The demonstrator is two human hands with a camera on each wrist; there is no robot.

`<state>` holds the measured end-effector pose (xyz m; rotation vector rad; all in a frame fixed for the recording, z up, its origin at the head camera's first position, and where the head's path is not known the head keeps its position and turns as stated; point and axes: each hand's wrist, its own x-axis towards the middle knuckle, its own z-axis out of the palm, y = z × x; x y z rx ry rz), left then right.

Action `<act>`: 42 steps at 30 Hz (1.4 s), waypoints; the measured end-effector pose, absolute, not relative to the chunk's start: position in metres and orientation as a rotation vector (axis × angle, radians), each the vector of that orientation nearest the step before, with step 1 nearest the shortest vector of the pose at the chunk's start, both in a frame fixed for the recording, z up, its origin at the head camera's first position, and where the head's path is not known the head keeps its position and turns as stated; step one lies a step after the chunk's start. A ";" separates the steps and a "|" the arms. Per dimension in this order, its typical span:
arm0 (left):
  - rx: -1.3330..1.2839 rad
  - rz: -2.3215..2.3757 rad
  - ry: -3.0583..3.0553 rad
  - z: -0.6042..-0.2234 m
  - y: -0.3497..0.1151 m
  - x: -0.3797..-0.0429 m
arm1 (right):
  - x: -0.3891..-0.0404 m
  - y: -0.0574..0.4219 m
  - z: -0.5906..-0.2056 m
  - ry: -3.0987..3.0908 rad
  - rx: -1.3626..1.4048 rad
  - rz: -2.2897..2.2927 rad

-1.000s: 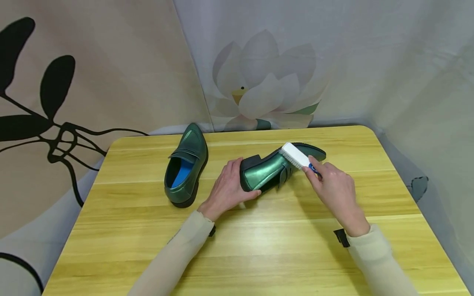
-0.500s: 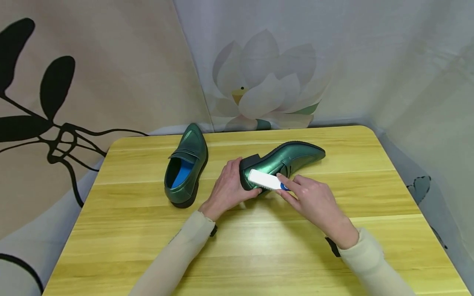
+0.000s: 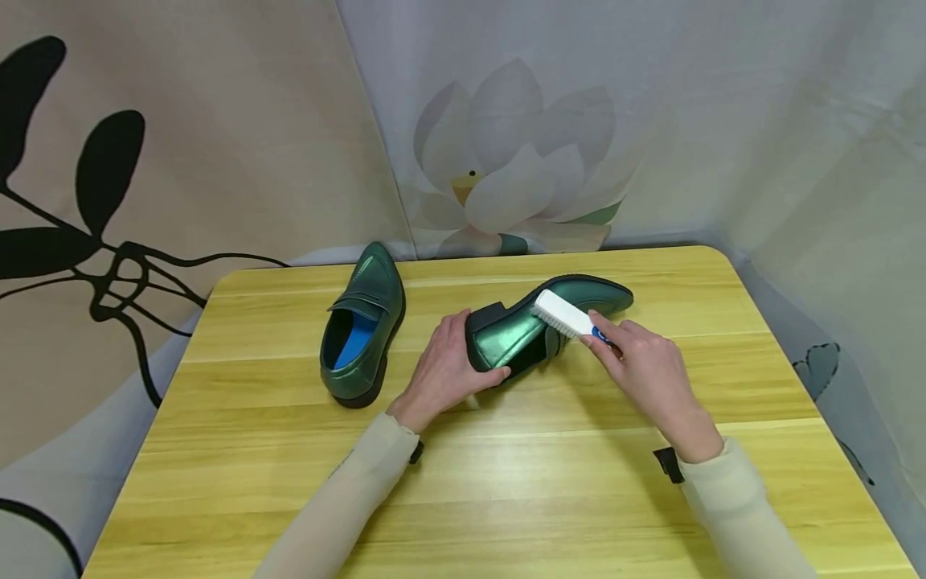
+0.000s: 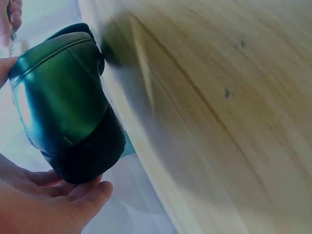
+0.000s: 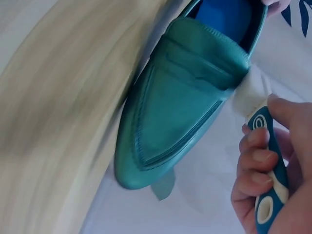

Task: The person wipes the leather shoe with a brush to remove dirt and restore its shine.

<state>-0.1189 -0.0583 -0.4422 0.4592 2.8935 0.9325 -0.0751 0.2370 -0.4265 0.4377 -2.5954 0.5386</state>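
A shiny green loafer lies tipped on its side, its black sole facing the back of the table and its toe pointing right. My left hand grips its heel, thumb at the opening and fingers round the back, as the left wrist view also shows at the heel. My right hand holds a white brush by its blue handle. The bristles lie against the shoe's upturned side, near the strap. In the right wrist view the fingers curl round the handle, and a blue insole shows inside the shoe.
The matching green loafer stands upright to the left, toe toward the back edge, with a blue insole. Both shoes are on a wooden table. Behind it hangs a pale curtain with a printed flower.
The brush in my right hand has swept from the shoe's front half down to the heel, then back up toward the middle. My left hand keeps its hold on the heel.
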 end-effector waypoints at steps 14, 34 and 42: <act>0.409 0.940 2.874 -0.442 -0.060 -0.121 | -0.083 0.281 -0.430 -2.742 0.082 0.634; 0.306 1.065 2.757 -0.439 -0.062 -0.125 | -0.079 0.298 -0.436 -2.598 -0.071 0.885; 0.168 1.208 2.623 -0.436 -0.066 -0.133 | -0.078 0.298 -0.436 -2.580 -0.071 0.876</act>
